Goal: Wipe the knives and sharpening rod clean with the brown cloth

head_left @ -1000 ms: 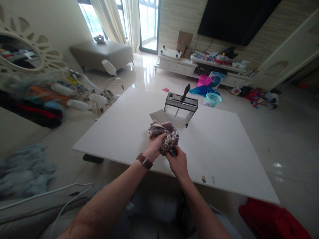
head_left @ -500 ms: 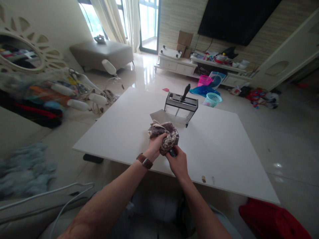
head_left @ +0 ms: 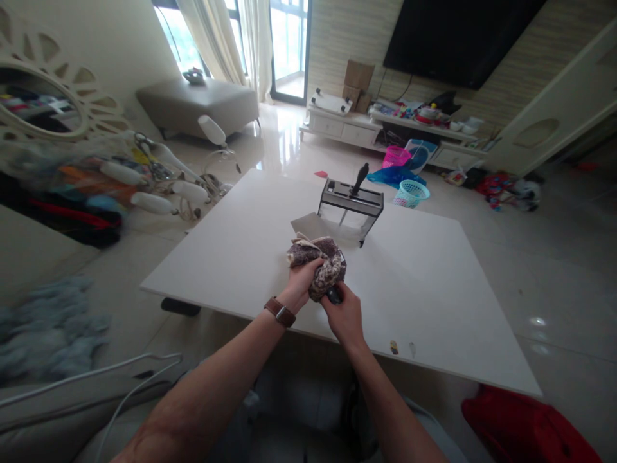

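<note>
My left hand [head_left: 301, 281] is closed around a bunched brown patterned cloth [head_left: 322, 257], held just above the white table [head_left: 424, 276] near its front edge. My right hand [head_left: 344, 315] grips a dark handle [head_left: 333, 296] whose other end is buried in the cloth; what the handle belongs to is hidden. A brown watch strap sits on my left wrist. Behind the cloth stands a clear knife block [head_left: 351, 204] with one black-handled knife [head_left: 359, 179] stuck in it.
A flat pale sheet [head_left: 308, 225] lies beside the block. Small specks [head_left: 394, 347] sit near the table's front edge. A red item [head_left: 525, 424] lies on the floor at right, cluttered goods at left, baskets [head_left: 409, 191] and a TV cabinet beyond.
</note>
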The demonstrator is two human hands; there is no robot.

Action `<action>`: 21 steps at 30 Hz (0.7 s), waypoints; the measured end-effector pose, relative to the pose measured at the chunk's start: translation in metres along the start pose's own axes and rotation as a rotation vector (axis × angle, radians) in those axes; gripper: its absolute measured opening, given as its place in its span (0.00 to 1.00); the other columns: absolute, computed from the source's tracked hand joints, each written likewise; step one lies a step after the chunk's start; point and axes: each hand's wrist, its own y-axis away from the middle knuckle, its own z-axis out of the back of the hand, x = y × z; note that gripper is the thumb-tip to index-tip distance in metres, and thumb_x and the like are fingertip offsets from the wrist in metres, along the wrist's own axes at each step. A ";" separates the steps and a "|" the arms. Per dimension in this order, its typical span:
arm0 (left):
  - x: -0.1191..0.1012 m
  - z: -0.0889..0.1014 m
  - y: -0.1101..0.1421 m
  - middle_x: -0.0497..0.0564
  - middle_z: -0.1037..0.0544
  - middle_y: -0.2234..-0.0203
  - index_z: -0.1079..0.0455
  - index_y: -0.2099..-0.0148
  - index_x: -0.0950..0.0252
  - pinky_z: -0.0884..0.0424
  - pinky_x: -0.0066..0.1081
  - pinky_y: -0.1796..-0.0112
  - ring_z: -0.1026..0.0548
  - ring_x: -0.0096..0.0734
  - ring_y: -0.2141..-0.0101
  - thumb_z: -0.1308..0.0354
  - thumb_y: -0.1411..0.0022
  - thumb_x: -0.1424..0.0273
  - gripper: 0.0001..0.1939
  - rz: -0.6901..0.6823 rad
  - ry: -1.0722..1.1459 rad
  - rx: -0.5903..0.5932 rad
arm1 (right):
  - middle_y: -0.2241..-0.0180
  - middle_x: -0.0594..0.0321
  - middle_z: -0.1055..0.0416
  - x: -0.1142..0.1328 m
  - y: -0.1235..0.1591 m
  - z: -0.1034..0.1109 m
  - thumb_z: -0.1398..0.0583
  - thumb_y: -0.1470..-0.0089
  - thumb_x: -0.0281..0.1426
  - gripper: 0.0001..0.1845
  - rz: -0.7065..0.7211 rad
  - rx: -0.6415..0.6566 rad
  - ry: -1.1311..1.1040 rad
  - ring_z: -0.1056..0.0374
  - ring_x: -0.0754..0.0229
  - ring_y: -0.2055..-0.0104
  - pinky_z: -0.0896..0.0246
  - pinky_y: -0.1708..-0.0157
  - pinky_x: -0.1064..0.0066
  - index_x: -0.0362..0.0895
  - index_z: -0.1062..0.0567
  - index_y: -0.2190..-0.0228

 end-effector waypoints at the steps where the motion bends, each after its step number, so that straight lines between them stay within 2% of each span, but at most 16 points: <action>1: 0.000 0.000 0.000 0.59 0.16 0.60 0.21 0.59 0.70 0.21 0.35 0.58 0.18 0.39 0.62 0.30 0.51 0.76 0.14 0.002 -0.002 -0.002 | 0.68 0.61 0.18 0.000 0.000 0.000 0.35 0.50 0.35 0.09 -0.001 0.001 -0.002 0.27 0.55 0.67 0.36 0.66 0.68 0.46 0.20 0.65; 21: 0.000 0.000 0.000 0.58 0.16 0.61 0.21 0.60 0.70 0.21 0.38 0.54 0.17 0.39 0.63 0.31 0.51 0.76 0.13 0.011 -0.002 0.010 | 0.68 0.61 0.18 -0.002 0.000 -0.001 0.36 0.51 0.34 0.10 0.003 0.002 0.000 0.27 0.55 0.67 0.35 0.65 0.68 0.46 0.20 0.64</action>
